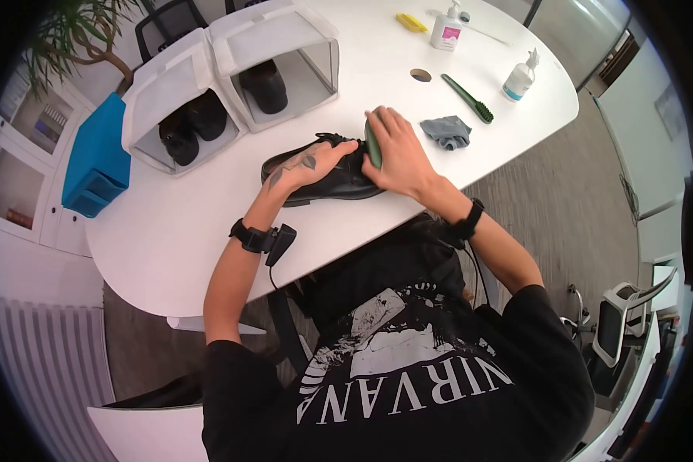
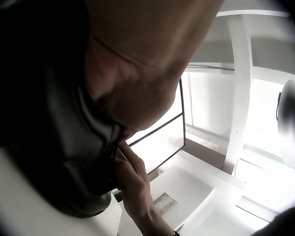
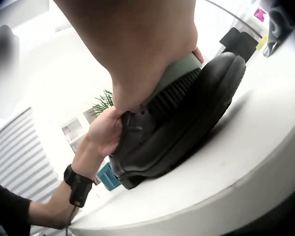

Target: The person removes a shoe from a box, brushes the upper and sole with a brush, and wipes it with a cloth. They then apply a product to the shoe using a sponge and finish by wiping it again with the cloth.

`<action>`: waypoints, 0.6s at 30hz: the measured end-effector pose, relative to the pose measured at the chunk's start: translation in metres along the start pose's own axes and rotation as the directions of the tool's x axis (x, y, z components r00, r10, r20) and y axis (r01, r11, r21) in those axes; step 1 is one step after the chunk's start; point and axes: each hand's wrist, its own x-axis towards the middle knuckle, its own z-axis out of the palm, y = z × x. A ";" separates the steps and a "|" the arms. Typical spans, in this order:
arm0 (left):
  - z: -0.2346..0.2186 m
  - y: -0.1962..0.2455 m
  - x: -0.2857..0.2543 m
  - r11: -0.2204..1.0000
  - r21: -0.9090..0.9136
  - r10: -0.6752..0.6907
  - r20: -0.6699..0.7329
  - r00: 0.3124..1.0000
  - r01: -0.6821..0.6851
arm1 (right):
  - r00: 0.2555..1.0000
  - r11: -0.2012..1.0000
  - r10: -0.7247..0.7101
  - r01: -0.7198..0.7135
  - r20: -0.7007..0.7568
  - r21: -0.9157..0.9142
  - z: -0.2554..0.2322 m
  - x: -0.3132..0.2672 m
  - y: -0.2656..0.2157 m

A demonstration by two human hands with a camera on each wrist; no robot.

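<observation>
A black lace-up shoe [image 1: 339, 186] rests sole down near the front edge of the white table. My left hand [image 1: 316, 165] grips it around the opening and laces, the fingers mostly hidden. In my right hand [image 1: 404, 160] is a green-backed scrub brush [image 1: 373, 138], gripped from above over the front of the shoe. The right wrist view shows the brush's dark bristles [image 3: 173, 95] against the shoe's upper, behind the toe. The left wrist view has the shoe's smooth side [image 2: 73, 142] close up and dim.
Two white boxes, one left [image 1: 158, 85] and one right [image 1: 273, 35], hold black shoes behind this shoe. A grey cloth [image 1: 446, 132], a long green brush [image 1: 468, 98], a spray bottle [image 1: 520, 79], a pump bottle [image 1: 446, 32] and a yellow object [image 1: 411, 22] lie rightward. A blue container [image 1: 100, 162] stands left.
</observation>
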 end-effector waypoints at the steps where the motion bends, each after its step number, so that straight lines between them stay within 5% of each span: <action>1: 0.004 -0.009 0.001 0.997 0.028 0.068 -0.022 0.997 -0.067 | 0.999 0.999 -0.038 0.038 0.018 0.005 -0.005 -0.009 -0.010; 3: 0.012 -0.025 0.007 0.976 0.075 0.209 -0.058 0.976 -0.205 | 0.995 0.998 -0.063 0.062 0.083 0.025 -0.017 -0.031 -0.028; 4: 0.008 -0.014 0.009 0.991 0.130 0.029 0.023 0.999 -0.032 | 0.994 0.997 -0.070 0.067 0.089 0.029 -0.020 -0.035 -0.022; 7: 0.003 -0.006 0.004 0.993 0.117 -0.004 0.024 1.000 0.001 | 0.999 0.998 -0.038 0.039 0.035 -0.039 -0.009 -0.022 0.010; 8: -0.004 0.013 -0.001 0.990 0.051 -0.137 0.054 0.989 0.134 | 0.999 0.992 -0.016 0.011 -0.033 -0.125 -0.009 -0.005 0.015; 11: 0.002 0.002 0.002 0.995 -0.015 -0.096 -0.004 0.995 0.096 | 0.997 0.997 0.072 -0.073 0.026 0.027 -0.004 0.008 0.018; 13: 0.016 -0.023 0.007 0.957 -0.117 0.250 -0.123 0.960 -0.264 | 0.997 0.997 -0.065 0.063 0.044 0.045 -0.016 -0.017 -0.007; 14: 0.008 -0.010 0.002 0.994 0.028 0.109 -0.075 0.991 -0.107 | 0.992 0.996 -0.091 0.090 0.082 0.012 -0.020 -0.032 -0.020; 17: 0.005 -0.006 -0.001 0.986 0.008 0.169 -0.074 0.983 -0.169 | 0.988 0.992 -0.127 0.129 0.084 -0.015 -0.021 -0.031 -0.007; 18: 0.000 0.000 0.002 1.000 0.024 0.005 -0.018 1.000 -0.005 | 0.996 0.994 -0.086 0.088 0.031 -0.062 -0.017 -0.018 0.006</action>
